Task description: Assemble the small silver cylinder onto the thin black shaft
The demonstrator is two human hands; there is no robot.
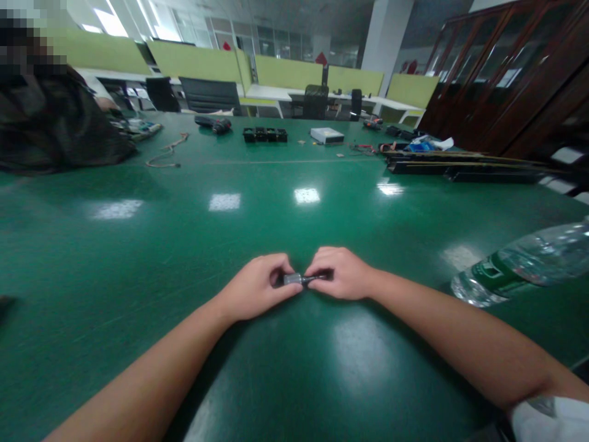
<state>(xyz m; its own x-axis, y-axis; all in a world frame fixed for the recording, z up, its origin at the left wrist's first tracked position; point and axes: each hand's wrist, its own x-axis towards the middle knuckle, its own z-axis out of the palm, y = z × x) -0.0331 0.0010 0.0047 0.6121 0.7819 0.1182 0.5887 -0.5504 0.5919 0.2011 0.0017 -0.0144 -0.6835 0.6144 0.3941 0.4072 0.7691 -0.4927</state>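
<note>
Between the two hands is a small grey metal cylinder [292, 279] with a thin dark shaft [314, 278] pointing right. My left hand [260, 285] pinches the cylinder between thumb and fingers. The thumb and fingertips of my right hand [343, 273] are closed on the thin shaft. Both hands are low over the green table [257, 233], close together near the middle of the view. Whether the cylinder and shaft are one piece cannot be told.
A clear plastic bottle [519, 264] lies on the right. Along the far side are a black block [265, 134], a grey box [326, 135], a cable [163, 156] and black strips [464, 164]. A person in dark clothing [55, 123] is at the far left.
</note>
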